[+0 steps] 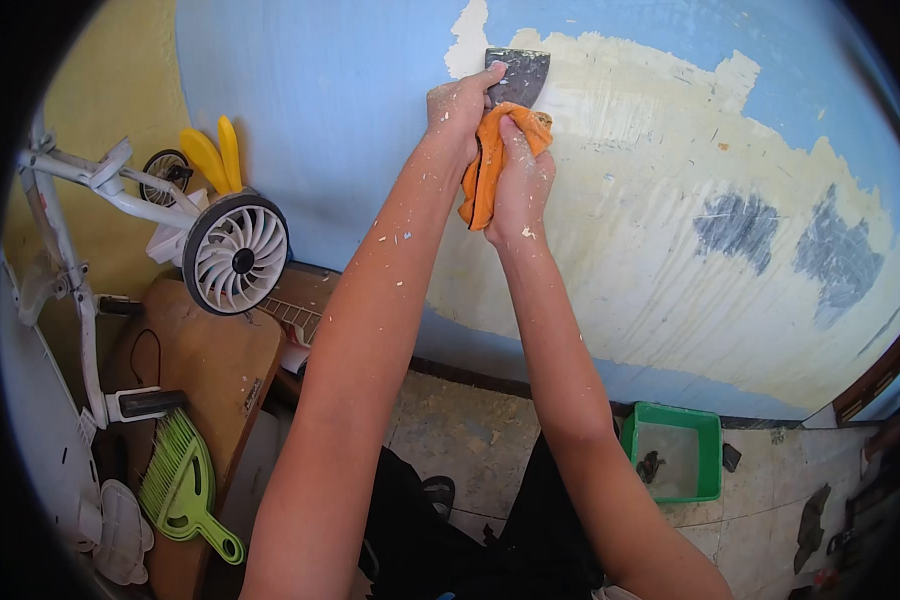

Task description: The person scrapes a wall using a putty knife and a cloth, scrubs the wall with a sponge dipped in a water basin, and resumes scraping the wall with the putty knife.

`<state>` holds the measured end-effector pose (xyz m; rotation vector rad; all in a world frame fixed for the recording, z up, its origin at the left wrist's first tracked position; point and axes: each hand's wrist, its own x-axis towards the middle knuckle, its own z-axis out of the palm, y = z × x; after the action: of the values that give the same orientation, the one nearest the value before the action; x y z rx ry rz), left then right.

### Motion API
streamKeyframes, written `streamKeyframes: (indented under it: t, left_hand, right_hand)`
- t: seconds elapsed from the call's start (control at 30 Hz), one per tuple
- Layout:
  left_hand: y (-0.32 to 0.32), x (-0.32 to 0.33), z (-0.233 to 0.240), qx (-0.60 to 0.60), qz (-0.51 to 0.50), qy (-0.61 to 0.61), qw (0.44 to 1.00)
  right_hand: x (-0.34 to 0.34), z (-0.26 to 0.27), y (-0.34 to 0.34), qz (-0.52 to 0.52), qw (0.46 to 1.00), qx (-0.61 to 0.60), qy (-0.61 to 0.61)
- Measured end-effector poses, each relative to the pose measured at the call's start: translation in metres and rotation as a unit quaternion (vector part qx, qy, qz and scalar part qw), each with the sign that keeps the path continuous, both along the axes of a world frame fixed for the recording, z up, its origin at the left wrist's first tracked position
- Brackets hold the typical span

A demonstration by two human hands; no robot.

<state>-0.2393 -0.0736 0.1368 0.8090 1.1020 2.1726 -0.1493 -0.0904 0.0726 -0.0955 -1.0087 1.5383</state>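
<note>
A putty knife with a wide metal blade [520, 77] is held up against the wall [607, 157], at the upper edge of a patch stripped of blue paint. My left hand [461, 105] grips it from the left, thumb on the blade. An orange cloth [487, 176] is bunched just below the blade and covers the handle area. My right hand [523, 176] is closed on this cloth, its thumb pointing up. Paint flakes stick to both forearms. Dark grey patches show on the bare wall to the right.
A green plastic basin [709, 457] with cloudy water stands on the tiled floor by the wall. At the left are a wooden table [217, 337], a light green hand brush [187, 480] and a white metal frame with a spoked wheel [235, 253]. A dark cloth [813, 529] lies on the floor.
</note>
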Motion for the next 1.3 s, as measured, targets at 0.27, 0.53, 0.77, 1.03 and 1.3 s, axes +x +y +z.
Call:
streamKeyframes:
  t: [0.27, 0.53, 0.77, 1.03, 1.3]
  left_hand:
    - [0.006, 0.001, 0.016, 0.007, -0.001, 0.001, 1.000]
    - [0.014, -0.011, 0.024, 0.055, 0.003, -0.026, 0.998]
    - [0.001, 0.001, 0.003, -0.001, 0.017, 0.005, 1.000]
    - [0.006, -0.016, 0.031, 0.012, 0.015, 0.010, 1.000]
    - [0.001, -0.020, 0.021, -0.021, 0.034, 0.016, 0.999]
  right_hand:
    - [0.001, 0.014, -0.001, 0.006, 1.000, 0.012, 0.006]
    - [0.000, 0.028, 0.004, 0.025, 0.999, 0.036, -0.017]
    - [0.000, 0.003, 0.002, 0.023, 1.000, 0.019, -0.008]
    - [-0.005, 0.030, -0.004, 0.050, 0.998, 0.014, -0.019]
    - [-0.015, 0.020, -0.011, 0.075, 0.996, -0.033, 0.043]
